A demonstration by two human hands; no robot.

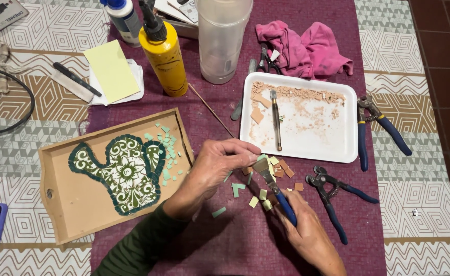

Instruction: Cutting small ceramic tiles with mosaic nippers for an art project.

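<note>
A table [429, 204] covered in a grey and tan geometric pattern is crossed by a maroon cloth [245, 240], on which the work is laid out. Near the cloth's middle a small pale green tile piece [261, 157] is pinched between the pressed-together fingers of the left hand [212, 171]. The jaws of blue-handled nippers [273, 186] are set against that piece, the handles being gripped by the closed fingers of the right hand [306, 230]. Loose green and tan tile chips [263, 191] are scattered just below and beside the hands. A wooden tray [76, 204] holding a green and white mosaic [125, 174] lies to the left, its right edge close to the left hand. A white tray [312, 138] with tan fragments sits just above the hands. A second pair of nippers [332, 194] lies just right of the right hand. Bare cloth is left along the near edge, below the left forearm.
</note>
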